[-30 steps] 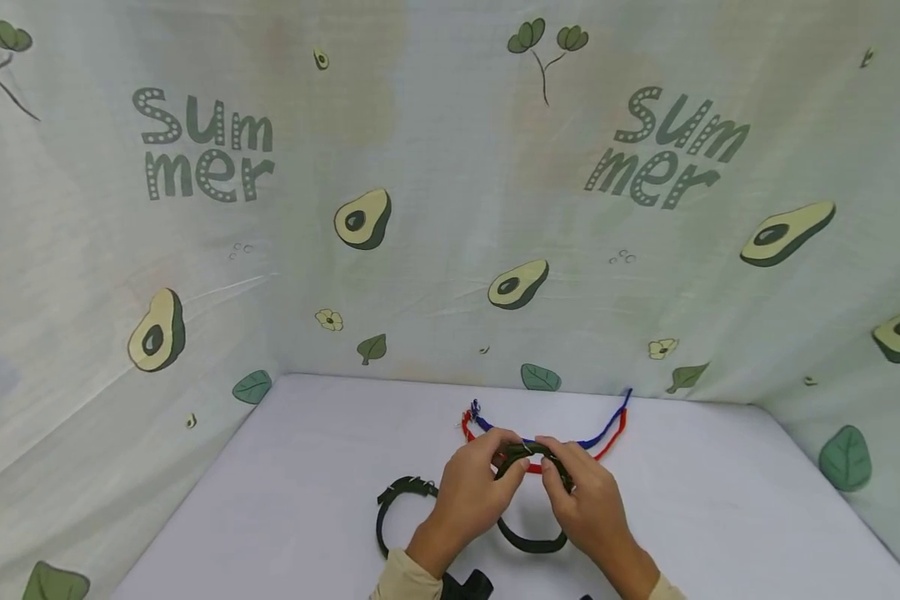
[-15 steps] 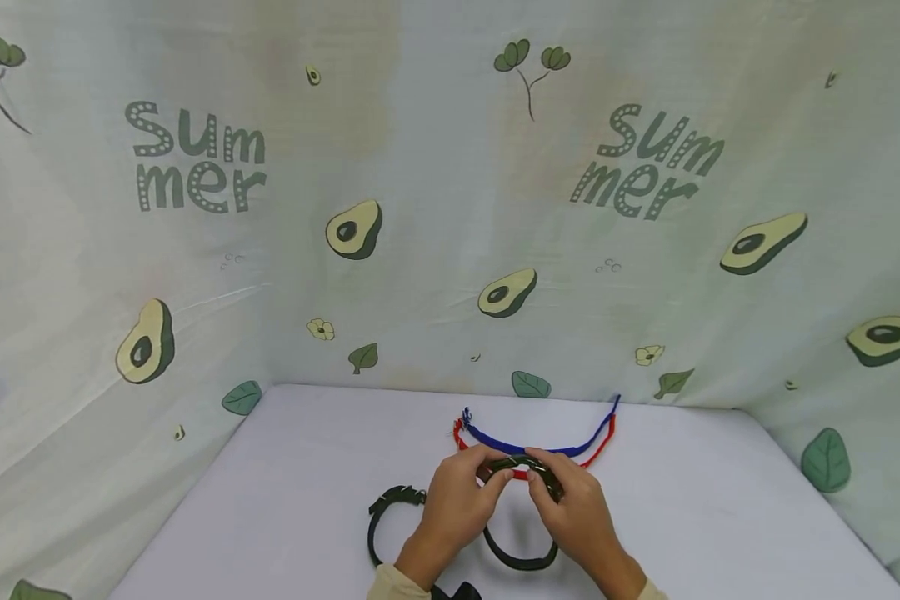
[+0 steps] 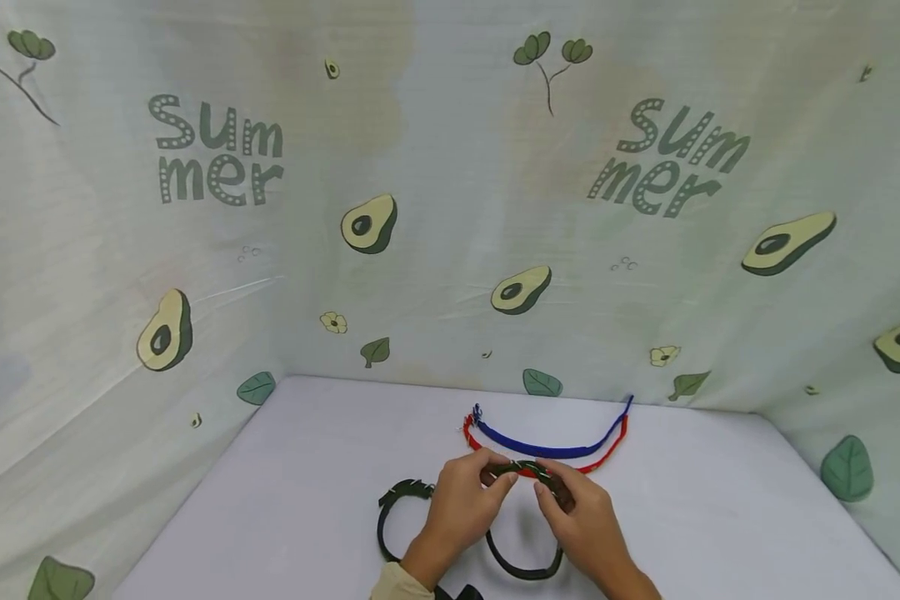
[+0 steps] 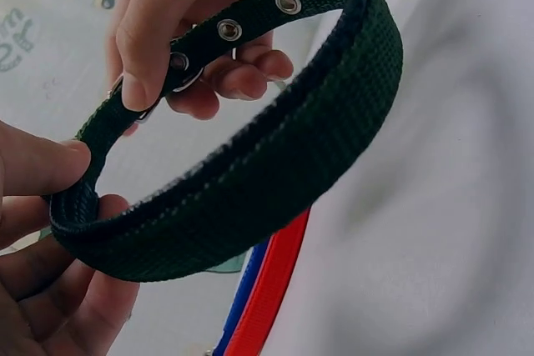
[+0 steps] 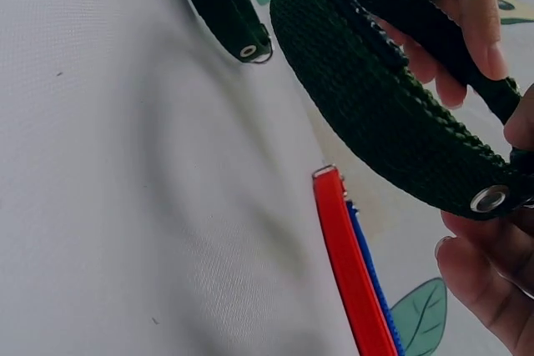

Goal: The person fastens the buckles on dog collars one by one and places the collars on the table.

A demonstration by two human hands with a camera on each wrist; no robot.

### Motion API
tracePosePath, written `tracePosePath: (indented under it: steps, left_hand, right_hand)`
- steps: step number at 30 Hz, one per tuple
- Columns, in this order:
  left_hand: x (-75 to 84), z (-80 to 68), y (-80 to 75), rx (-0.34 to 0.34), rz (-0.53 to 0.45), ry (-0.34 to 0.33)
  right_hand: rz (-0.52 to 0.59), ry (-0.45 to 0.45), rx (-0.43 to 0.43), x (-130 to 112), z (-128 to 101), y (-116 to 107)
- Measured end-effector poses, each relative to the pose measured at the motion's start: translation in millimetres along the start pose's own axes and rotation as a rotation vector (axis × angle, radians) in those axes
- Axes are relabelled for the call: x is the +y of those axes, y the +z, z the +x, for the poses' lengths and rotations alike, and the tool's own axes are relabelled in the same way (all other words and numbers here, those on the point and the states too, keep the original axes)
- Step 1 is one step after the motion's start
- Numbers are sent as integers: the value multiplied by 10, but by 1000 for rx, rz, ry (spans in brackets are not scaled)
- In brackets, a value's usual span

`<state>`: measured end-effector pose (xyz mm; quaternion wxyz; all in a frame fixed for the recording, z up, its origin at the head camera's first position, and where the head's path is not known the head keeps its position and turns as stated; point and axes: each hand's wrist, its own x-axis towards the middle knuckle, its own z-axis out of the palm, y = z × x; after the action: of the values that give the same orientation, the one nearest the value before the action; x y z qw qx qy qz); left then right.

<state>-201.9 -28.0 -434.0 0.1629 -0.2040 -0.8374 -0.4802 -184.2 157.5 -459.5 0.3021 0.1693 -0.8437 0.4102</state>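
Observation:
Both hands hold up a dark green webbing collar with metal eyelets, just above the white table. My left hand grips the collar's left bend between thumb and fingers. My right hand pinches the eyeleted strap end. The collar's loop hangs down toward me. Just behind the hands a red strap and a blue strap lie side by side on the table.
A second dark green collar lies on the table left of my left hand, also visible as a strap end. Avocado-print cloth walls close in the table at the back and sides. A black object sits at the near edge.
Both hands have drawn the collar slightly toward me, off the red and blue straps. Their grip looks the same.

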Motion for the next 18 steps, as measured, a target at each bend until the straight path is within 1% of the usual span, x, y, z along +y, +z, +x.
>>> tracePosePath:
  steps: [4, 6, 10, 14, 18]
  left_hand:
    - [13, -27, 6, 1, -37, -3]
    - [21, -36, 10, 2, -42, -16]
    - [29, -60, 20, 30, -1, -60]
    - [26, -76, 28, 59, 49, -89]
    - [7, -90, 27, 51, 45, -119]
  right_hand:
    - [28, 21, -8, -5, -25, -20]
    - [31, 39, -8, -12, -32, -30]
    - [34, 94, -22, -38, -38, -46]
    - [42, 182, -63, -64, -37, -58]
    - [50, 297, -116, -86, -43, -80]
